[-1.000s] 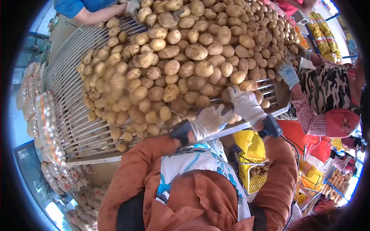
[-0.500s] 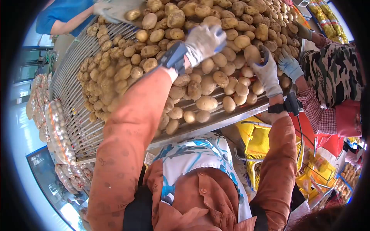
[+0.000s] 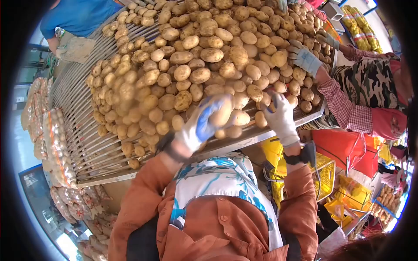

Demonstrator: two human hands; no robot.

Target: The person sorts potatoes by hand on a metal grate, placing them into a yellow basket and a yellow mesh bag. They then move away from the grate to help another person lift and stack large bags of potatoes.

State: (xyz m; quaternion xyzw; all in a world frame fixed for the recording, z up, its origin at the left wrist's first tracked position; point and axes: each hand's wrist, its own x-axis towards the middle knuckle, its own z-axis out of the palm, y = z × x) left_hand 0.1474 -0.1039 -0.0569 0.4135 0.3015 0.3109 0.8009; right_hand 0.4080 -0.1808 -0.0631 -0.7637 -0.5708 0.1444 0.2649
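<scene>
Many potatoes [image 3: 183, 100] lie heaped on a slatted metal table [image 3: 82, 135]. My left hand [image 3: 201, 122], in a white glove with a blue palm, is closed around a potato [image 3: 222, 114] near the table's front edge. To its right, my right hand [image 3: 282, 117], gloved the same way, curls its fingers and thumb about a darker potato [image 3: 265, 101] that is partly hidden. Just left of that thumb another potato [image 3: 260, 119] rests by the metal edge. Both wrists wear dark straps.
On the right, a co-worker's gloved hand [image 3: 308, 60] touches the heap. At upper left, a person in blue [image 3: 80, 18] holds a flat greyish thing [image 3: 77, 48]. Filled net bags [image 3: 58, 143] stand at left. Yellow crates [image 3: 324, 176] and a red container [image 3: 337, 148] are below right.
My left hand has come down from the middle of the heap and now holds a potato. My right hand has moved down and left. The blue-clad person's gloved hand has left the heap.
</scene>
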